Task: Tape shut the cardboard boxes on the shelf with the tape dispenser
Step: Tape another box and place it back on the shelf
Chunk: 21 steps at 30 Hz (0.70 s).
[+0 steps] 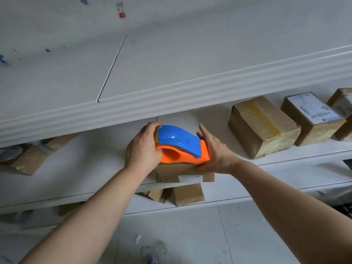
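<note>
Tape dispenser point(179, 143) (glossy curved plastic, blue over orange) lies atop a matte cardboard box point(175, 170) on the white shelf point(85, 161); left hand point(142, 149) grips its end, right hand point(214, 149) presses flat against it, fingers straight.

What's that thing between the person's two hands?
In the head view, a blue-and-orange tape dispenser sits between the left hand and right hand, atop a cardboard box.
</note>
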### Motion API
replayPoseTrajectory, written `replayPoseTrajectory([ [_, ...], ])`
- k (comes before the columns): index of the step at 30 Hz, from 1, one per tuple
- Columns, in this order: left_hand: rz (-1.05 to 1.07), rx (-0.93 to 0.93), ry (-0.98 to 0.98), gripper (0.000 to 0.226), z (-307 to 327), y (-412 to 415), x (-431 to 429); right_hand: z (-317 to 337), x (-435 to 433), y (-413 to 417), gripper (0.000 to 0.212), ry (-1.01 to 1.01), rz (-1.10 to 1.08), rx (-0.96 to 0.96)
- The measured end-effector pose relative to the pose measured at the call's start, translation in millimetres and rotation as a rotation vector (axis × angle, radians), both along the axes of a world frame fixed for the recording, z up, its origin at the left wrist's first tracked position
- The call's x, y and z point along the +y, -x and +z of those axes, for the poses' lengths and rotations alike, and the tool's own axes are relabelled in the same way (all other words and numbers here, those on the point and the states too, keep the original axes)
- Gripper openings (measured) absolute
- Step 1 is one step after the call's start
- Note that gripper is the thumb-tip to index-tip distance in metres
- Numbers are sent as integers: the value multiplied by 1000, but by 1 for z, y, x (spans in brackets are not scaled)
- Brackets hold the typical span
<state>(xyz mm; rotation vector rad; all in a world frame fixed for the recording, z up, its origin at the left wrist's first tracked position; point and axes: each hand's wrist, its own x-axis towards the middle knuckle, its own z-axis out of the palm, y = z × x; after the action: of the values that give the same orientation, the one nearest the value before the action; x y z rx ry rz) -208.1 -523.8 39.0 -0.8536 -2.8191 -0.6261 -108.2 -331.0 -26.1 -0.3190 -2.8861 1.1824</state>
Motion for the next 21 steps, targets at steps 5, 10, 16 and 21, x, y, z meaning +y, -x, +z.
replayPoseTrajectory([
  [5, 82, -6, -37, 55, 0, 40, -31, -1, 0, 4, 126, -149, -15, -41],
  [10, 354, -59, -72, 50, -9, 90, -119, 0, 4, 3, 126, -180, -17, -86],
  [16, 351, -66, -138, 53, -13, 103, -139, 2, 4, 6, 126, -219, -19, -96],
  [21, 337, -122, -108, 39, -25, 104, -143, 1, 4, 6, 127, -220, -16, -97],
])
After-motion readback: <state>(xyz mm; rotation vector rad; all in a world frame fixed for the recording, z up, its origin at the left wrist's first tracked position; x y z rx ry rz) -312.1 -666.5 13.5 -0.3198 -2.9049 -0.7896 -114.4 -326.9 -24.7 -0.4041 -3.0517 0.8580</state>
